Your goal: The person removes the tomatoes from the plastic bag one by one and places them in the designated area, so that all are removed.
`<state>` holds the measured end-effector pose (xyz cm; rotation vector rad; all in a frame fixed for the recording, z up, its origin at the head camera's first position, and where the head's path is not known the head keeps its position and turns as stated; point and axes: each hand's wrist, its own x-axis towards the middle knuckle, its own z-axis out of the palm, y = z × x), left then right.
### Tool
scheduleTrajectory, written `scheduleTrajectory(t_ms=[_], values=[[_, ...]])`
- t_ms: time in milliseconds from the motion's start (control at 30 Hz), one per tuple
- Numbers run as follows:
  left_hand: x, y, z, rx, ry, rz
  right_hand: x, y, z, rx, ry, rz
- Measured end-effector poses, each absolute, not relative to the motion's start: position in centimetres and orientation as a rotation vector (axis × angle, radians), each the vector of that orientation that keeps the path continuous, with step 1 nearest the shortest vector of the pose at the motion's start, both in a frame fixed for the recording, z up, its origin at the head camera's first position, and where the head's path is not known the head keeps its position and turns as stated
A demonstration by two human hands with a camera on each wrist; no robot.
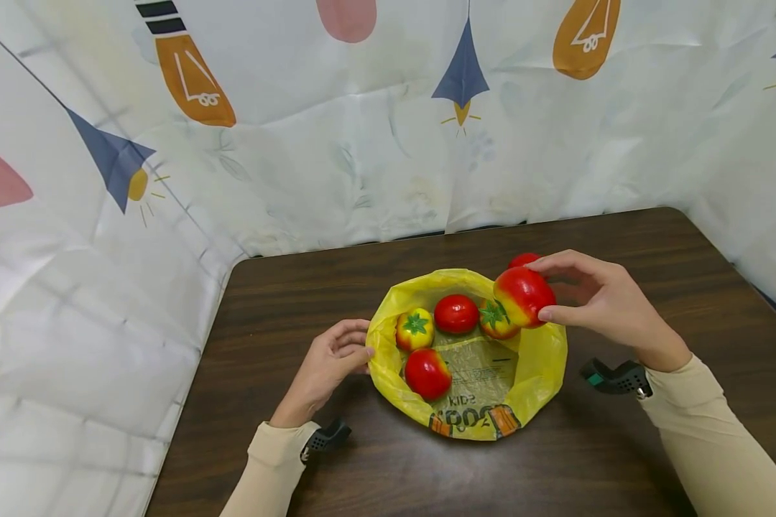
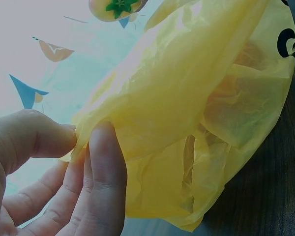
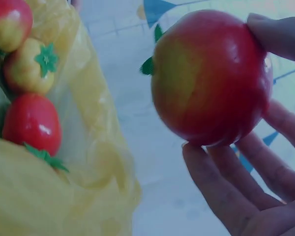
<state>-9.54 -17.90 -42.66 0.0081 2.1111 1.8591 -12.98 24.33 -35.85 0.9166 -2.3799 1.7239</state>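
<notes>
A yellow plastic bag with its rim folded open stands on the table. My left hand pinches the left rim of the bag between thumb and fingers, as the left wrist view shows closely. Over the bag's right rim, my right hand holds a red and yellow toy tomato by its fingertips, green leaves turned toward the bag. Inside lie several similar toy tomatoes, among them a red one, a yellowish one with its green star of leaves up, and another red one nearer me.
Another red tomato shows behind the held one, mostly hidden by it. The dark wood table runs back to a white patterned cloth that hangs behind and at both sides. Black straps sit at both wrists.
</notes>
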Motion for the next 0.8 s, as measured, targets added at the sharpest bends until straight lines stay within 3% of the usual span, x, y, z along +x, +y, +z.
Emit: scheduleTrajectory(t_ms=[367, 800], values=[[-9.7, -18.0, -42.9, 0.003, 2.107, 1.861, -13.9, 25.6, -36.2, 0.605, -2.503, 1.593], [-9.6, -18.1, -42.8, 0.005, 2.099, 1.866, -15.1, 28.2, -37.7, 0.415, -2.419, 1.534]])
